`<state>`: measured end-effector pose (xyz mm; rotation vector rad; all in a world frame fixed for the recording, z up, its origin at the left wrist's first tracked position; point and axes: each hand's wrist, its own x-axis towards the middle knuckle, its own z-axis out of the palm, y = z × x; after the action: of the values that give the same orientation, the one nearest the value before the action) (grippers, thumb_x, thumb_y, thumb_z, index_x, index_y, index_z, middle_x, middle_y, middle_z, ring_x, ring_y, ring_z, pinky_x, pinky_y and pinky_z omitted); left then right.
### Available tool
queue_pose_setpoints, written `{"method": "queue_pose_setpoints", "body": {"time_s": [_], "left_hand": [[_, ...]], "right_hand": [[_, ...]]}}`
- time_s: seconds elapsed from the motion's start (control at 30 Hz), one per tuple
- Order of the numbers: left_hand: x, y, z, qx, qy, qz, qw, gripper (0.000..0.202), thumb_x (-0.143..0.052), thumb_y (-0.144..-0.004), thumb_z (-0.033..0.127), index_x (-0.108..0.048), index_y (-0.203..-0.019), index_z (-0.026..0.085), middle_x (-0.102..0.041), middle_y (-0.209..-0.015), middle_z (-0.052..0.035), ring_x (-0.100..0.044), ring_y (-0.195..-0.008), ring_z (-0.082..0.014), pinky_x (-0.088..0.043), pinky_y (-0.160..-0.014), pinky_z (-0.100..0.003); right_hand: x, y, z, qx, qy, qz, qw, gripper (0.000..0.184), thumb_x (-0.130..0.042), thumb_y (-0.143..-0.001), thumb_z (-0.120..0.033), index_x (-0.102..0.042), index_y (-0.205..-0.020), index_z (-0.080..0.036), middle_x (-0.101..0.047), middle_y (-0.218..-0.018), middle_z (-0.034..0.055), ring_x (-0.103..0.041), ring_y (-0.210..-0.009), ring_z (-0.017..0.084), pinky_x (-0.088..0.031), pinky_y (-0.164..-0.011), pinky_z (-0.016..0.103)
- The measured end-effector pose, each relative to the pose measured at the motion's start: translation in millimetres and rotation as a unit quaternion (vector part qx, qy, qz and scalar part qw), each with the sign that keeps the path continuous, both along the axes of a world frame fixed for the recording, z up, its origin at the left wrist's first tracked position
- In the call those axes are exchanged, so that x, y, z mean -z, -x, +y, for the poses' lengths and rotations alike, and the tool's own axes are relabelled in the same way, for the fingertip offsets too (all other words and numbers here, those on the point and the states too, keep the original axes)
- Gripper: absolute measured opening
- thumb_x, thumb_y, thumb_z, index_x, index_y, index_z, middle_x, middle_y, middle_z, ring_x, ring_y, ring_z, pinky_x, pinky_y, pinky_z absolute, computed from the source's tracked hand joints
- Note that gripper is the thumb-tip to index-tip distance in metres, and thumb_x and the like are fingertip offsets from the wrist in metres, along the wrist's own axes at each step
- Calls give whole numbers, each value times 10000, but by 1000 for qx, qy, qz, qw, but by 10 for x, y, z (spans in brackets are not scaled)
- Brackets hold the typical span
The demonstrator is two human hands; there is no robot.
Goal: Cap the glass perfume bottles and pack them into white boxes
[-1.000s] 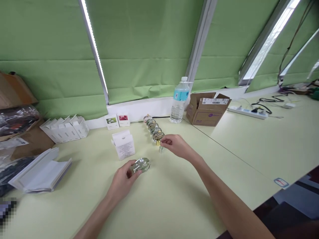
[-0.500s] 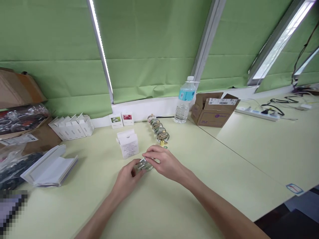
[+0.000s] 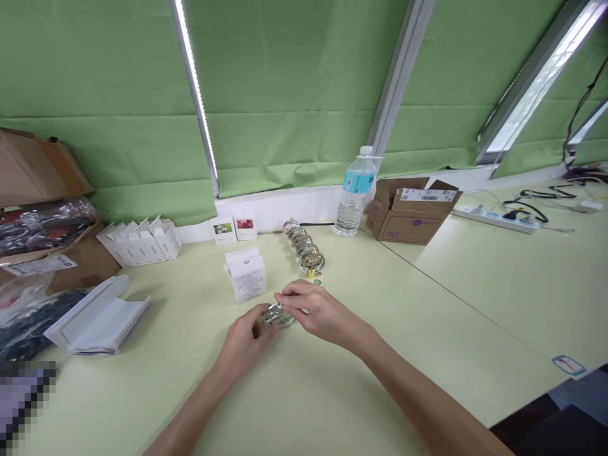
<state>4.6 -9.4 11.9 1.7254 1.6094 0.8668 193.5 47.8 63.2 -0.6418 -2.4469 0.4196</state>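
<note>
My left hand (image 3: 243, 337) is curled round the left side of a small round, shiny glass-and-silver object (image 3: 279, 316) low over the table, thumb at its near side. My right hand (image 3: 311, 305) is closed in a pinch at the top of the same object. Whether a small part sits between its fingertips is too small to tell. Just beyond my right hand, a row of similar round shiny objects (image 3: 304, 246) runs away from me. A small gold piece (image 3: 311, 274) and a green round piece (image 3: 317, 282) lie at its near end.
An upright white box (image 3: 246, 276) stands beyond my left hand. Farther back are two small picture boxes (image 3: 225, 232), several white cartons (image 3: 140, 244), a water bottle (image 3: 354, 196) and a cardboard box (image 3: 411, 212). An open white box (image 3: 97, 323) lies left; a power strip (image 3: 496, 219) lies right.
The whole view has shifted slightly. Both hands keep nearly the same hold on the round object, with my right fingertips still pinched at its top.
</note>
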Motion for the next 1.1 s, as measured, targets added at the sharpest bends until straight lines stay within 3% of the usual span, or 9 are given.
{"method": "queue_pose_setpoints", "body": {"time_s": [0.17, 0.37, 0.53, 0.77, 1.1], "left_hand": [[9, 8, 7, 1, 1, 4, 1000, 348, -491, -814, 404, -586, -1105, 238, -459, -618, 38, -428, -580, -135, -316, -549, -232], [-12, 8, 4, 4, 8, 8, 1000, 341, -488, -816, 410, -592, -1096, 244, -458, -616, 37, -427, -575, -133, -307, -543, -230], [-30, 5, 4, 7, 13, 9, 1000, 344, -485, -815, 395, -579, -1108, 240, -457, -621, 39, -421, -569, -132, -305, -550, -231], [-23, 0, 3, 1, 7, 13, 1000, 350, -487, -810, 404, -587, -1098, 234, -451, -606, 40, -417, -566, -135, -305, -556, -233], [-33, 9, 0, 4, 8, 10, 1000, 334, -489, -808, 394, -595, -1086, 244, -468, -621, 34, -418, -566, -133, -304, -543, -231]], "right_hand": [[-37, 26, 9, 23, 34, 0, 999, 241, -446, -928, -219, -684, -971, -219, -627, -886, 57, -565, -783, 151, -433, -686, 272], [-50, 99, 41, 72, 131, 20, 989, 133, -591, -842, -310, -635, -814, -187, -614, -772, 13, -533, -647, 116, -399, -581, 236], [-27, 165, -10, 125, 130, 23, 983, 170, -589, -815, -304, -538, -703, -187, -576, -664, -14, -489, -600, 109, -338, -522, 221], [-48, 233, -18, 189, 192, -1, 963, 148, -584, -757, -304, -529, -676, -194, -618, -672, 6, -519, -586, 122, -320, -486, 221], [-88, 254, 6, 200, 239, -18, 950, 120, -598, -716, -306, -565, -694, -193, -641, -704, 10, -539, -588, 122, -340, -469, 222]]}}
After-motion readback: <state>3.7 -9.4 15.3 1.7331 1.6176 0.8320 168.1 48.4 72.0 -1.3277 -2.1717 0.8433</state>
